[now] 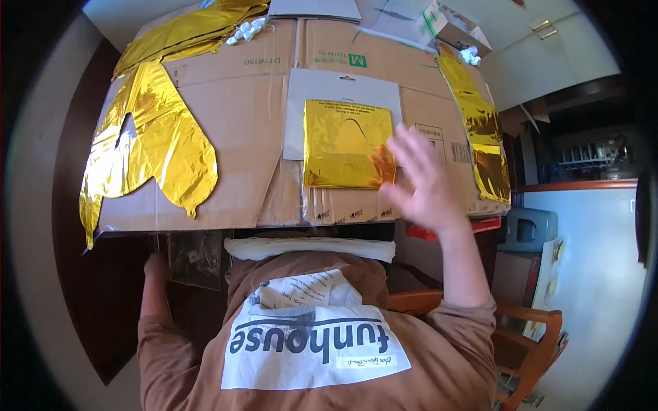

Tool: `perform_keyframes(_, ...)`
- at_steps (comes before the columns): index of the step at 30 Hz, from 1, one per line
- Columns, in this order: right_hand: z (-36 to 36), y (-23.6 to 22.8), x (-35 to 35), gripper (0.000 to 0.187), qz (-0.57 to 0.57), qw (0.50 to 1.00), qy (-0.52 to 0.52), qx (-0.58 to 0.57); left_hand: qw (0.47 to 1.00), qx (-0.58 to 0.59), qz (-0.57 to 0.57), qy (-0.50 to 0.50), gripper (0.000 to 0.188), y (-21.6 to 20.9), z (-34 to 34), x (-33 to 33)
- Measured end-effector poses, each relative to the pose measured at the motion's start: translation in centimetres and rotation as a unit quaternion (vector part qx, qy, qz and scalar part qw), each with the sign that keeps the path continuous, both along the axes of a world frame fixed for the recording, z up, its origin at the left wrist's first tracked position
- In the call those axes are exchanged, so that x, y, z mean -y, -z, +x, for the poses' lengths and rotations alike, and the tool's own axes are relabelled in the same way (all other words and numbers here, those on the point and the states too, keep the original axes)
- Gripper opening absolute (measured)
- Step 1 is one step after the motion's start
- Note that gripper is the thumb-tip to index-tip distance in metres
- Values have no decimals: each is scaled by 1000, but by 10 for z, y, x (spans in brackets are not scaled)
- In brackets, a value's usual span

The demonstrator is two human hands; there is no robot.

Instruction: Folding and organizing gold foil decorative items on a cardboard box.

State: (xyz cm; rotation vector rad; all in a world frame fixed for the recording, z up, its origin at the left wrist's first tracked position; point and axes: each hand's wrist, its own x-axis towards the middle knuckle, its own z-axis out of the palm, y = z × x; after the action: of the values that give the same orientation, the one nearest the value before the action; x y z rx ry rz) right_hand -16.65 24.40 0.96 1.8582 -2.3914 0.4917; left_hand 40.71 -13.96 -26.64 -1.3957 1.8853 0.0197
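Observation:
A folded gold foil balloon (343, 147) lies as a flat square, partly over a pale grey card (296, 123) with a hang slot. My right hand (423, 179) is at the square's right edge, fingers spread and holding nothing; whether the fingertips touch the foil I cannot tell. My left hand (156, 267) is low at the left, below the table's front edge, beside a clear plastic bag (197, 257). Its fingers are not distinguishable. An unfolded gold foil balloon (175, 144) lies at the left, one end drooping over the front edge.
Flattened cardboard (236, 137) covers the table. More gold foil (181, 34) is piled at the back left, beside white crumpled bits (247, 31). A gold foil strip (480, 130) lies along the right edge, below an open box (456, 27). A wooden chair (528, 318) stands right of me.

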Motion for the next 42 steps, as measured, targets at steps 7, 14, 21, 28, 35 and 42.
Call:
perform_keyframes(7,36,27,-29,73,54,998,-34,-12,961,-35,-108,252,35,-70,-86,-33)
perform_keyframes(14,38,43,-66,49,-15,996,-60,-65,977,-123,52,167,26,-5,-50,-4)
perform_keyframes(21,42,46,-63,27,-116,991,-17,-61,922,-203,-89,318,25,-109,-115,-86)
perform_keyframes(28,44,44,-60,23,-127,991,12,47,708,-642,225,192,18,-292,-286,-177)
perform_keyframes(35,55,30,-52,25,-95,995,34,-20,631,-678,47,376,36,-245,-364,-198)
perform_keyframes(42,87,42,-16,26,-115,984,-37,-128,619,-688,64,374,35,-233,-365,-198)
